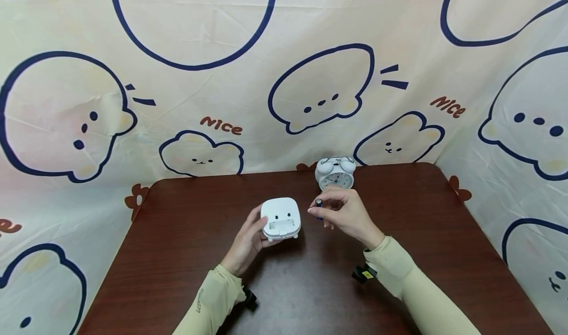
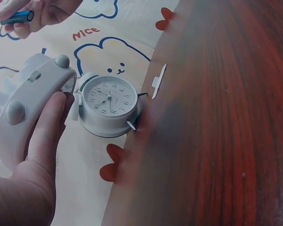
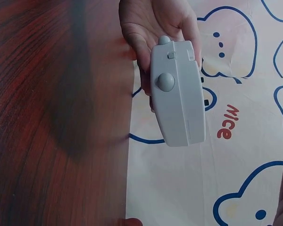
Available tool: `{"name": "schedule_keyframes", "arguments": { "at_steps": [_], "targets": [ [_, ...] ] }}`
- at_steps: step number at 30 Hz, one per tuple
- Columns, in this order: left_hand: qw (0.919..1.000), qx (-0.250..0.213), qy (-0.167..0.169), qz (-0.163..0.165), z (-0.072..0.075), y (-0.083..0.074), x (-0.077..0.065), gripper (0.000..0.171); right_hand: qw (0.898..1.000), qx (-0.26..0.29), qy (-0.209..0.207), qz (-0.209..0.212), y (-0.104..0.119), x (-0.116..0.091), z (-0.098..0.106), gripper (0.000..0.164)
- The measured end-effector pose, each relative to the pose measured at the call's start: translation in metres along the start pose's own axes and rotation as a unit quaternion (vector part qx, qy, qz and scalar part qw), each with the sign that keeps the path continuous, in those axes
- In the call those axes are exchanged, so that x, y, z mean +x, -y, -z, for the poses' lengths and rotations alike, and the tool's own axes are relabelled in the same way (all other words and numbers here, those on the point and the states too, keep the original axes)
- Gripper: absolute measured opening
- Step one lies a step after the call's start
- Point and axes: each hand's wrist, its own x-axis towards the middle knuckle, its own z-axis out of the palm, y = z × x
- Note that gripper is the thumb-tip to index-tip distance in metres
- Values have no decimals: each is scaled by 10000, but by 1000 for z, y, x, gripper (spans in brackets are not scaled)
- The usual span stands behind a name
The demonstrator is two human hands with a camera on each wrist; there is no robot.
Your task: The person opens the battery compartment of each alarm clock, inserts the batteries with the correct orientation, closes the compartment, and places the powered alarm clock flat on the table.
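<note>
My left hand (image 1: 245, 244) grips a white square clock (image 1: 279, 208) above the table, thumb on its near left edge. Its back faces up toward me, with two dark knobs and an uncovered battery compartment (image 1: 283, 226). Small round feet show along its lower side in both wrist views. To the right of the clock, my right hand (image 1: 348, 214) pinches a blue-and-black battery (image 1: 319, 204) between thumb and fingers, apart from the clock. The battery (image 2: 19, 17) also shows at the top left of the left wrist view.
Behind my right hand, a white twin-bell alarm clock (image 1: 336, 172) stands near the table's back edge. A thin white cover piece (image 2: 159, 82) lies on the brown table (image 1: 186, 217) beside it. Cartoon-printed cloth (image 1: 199, 93) hangs behind and at the sides.
</note>
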Motion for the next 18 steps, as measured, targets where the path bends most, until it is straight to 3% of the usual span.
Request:
{"name": "schedule_keyframes", "arguments": {
  "at_steps": [6, 11, 18],
  "targets": [
    [10000, -29, 6, -23, 0, 0, 0, 56, 9995, -195, -184, -174, 0, 0, -1, 7],
    [10000, -46, 9, -32, 0, 0, -1, 56, 9954, -611, -363, -638, 0, 1, -1, 11],
    [10000, -9, 18, -2, 0, 1, 0, 57, 9894, -768, -80, -1229, -2, 4, 0, 20]
  ]
}}
